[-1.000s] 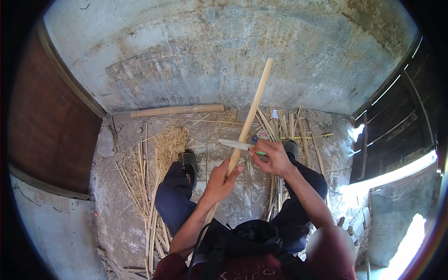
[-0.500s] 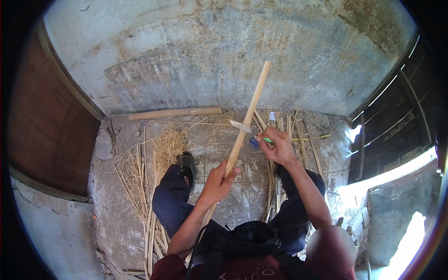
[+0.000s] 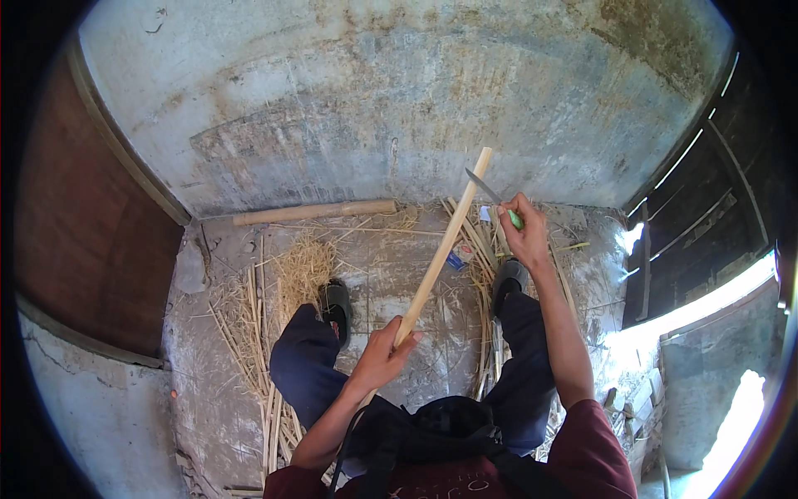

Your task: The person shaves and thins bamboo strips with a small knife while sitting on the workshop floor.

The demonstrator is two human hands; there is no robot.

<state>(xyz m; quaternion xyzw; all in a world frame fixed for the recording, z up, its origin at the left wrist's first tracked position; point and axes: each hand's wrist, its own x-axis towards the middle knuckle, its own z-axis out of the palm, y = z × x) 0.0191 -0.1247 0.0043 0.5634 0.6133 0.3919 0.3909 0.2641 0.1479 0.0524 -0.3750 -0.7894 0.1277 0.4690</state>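
A long pale bamboo strip (image 3: 441, 254) slants up and away from my body toward the wall. My left hand (image 3: 385, 356) is wrapped round its lower part, thumb on top, and the near end runs back past my forearm. In my right hand (image 3: 525, 235) is a knife (image 3: 485, 187) with a green handle, my fingers closed round the handle. Its blade lies across the strip close to the far end, seen nearly edge-on. Whether the edge bites into the strip I cannot tell.
Fine shavings (image 3: 303, 262) lie heaped beside my left shoe (image 3: 336, 309). Split strips (image 3: 254, 308) lie on the left, more (image 3: 485, 279) near my right shoe (image 3: 509, 279). A thick bamboo pole (image 3: 316, 213) rests along the wall (image 3: 349, 125). A small blue packet (image 3: 455, 261) lies on the floor.
My right hand has moved the knife forward along the strip, from its middle to near the far end. The strip's far end has come lower and closer, and my left hand has shifted slightly back.
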